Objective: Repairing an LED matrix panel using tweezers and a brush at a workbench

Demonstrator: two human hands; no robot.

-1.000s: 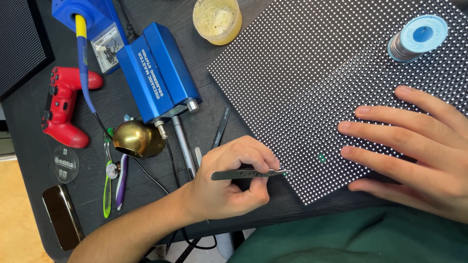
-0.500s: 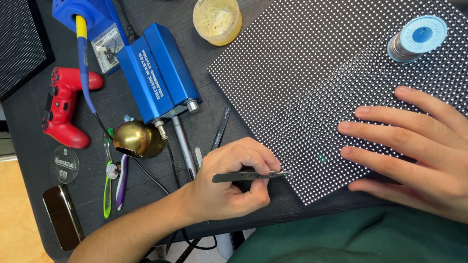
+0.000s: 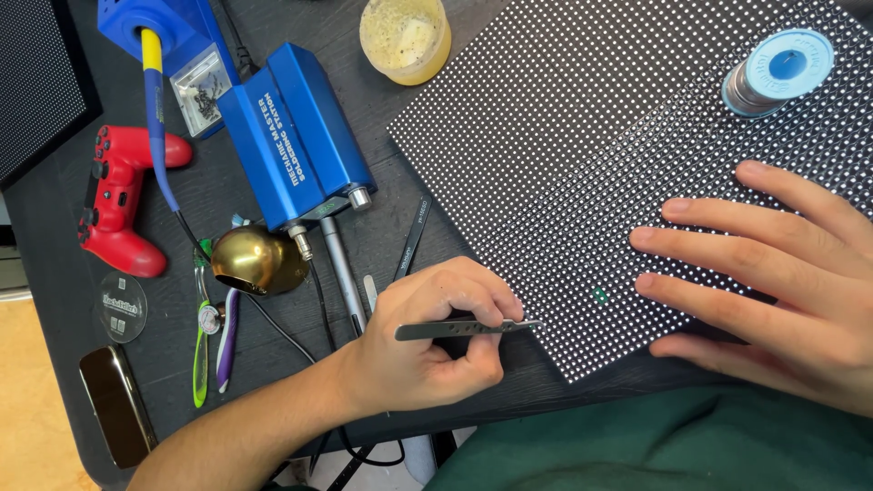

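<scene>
round tub (image 3: 405,38) holds pale crumbly paste

My left hand (image 3: 427,350) is curled into a loose fist, thumb and fingers pinched shut in a tight grip, bare forearm angling down to the left. My right hand (image 3: 782,291) lies flat, palm down, fingers spread and pointing left.

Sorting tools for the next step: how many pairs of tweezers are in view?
2: one pair of tweezers pinched in the left hand at the dotted panel edge; spare black tweezers beside the blue station. Others may be hidden.
</scene>
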